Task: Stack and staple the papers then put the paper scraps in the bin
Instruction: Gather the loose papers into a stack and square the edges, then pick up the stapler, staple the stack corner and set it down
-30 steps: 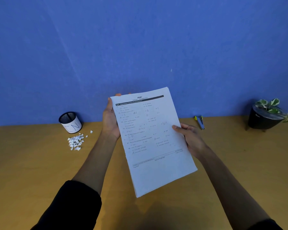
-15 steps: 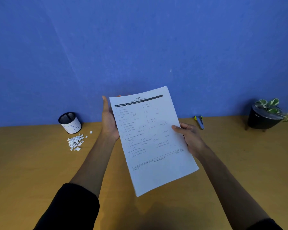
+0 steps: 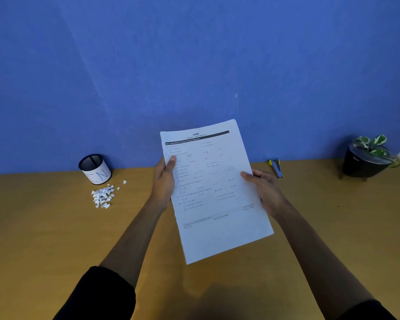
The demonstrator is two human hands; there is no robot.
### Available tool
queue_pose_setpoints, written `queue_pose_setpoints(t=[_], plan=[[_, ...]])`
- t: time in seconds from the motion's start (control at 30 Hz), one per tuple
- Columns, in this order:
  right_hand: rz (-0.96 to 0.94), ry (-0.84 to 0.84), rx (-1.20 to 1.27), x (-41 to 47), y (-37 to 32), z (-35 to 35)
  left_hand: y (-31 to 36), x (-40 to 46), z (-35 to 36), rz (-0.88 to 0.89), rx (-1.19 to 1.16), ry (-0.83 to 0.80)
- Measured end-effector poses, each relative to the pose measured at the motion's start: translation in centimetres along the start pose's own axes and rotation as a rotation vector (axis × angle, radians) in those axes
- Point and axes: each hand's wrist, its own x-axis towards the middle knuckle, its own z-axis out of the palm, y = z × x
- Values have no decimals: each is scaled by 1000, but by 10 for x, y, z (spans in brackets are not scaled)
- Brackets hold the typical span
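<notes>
While I hold the papers (image 3: 214,192) above the desk (image 3: 44,227), my left hand (image 3: 163,184) and right hand (image 3: 264,192) each pinch an edge. Scraps (image 3: 103,197) lie beside the bin (image 3: 95,168).

Two forearms are being shown bare from wrist to near the elbow, entering from the lower edge of the head view. A black sleeve (image 3: 97,294) is being worn on the left arm, pushed up well above the wrist, with its soft cuff edge bunched slightly round the arm. A matching black sleeve (image 3: 367,311) is being worn on the right arm, and only a small part of it is being seen at the bottom corner. The left hand (image 3: 163,183) and the right hand (image 3: 267,192) are being left uncovered, and their nails are being kept short.
</notes>
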Motion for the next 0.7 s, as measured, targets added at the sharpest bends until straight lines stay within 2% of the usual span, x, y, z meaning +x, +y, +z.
queue_pose_setpoints(t=[0.13, 0.23, 0.3, 0.47, 0.7], plan=[[-87, 89, -145, 8, 1, -2, -2, 7, 2, 72, 74, -7], [-241, 202, -272, 22, 5, -10, -4, 12, 2, 89, 120, -14], [-336, 255, -440, 32, 11, -20, -7, 17, 1, 103, 148, -16], [-330, 407, -707, 62, 17, -48, -10, 27, 2, 135, 247, -31], [-303, 538, -758, 95, 17, -77, -15, 42, 5, 129, 292, -64]])
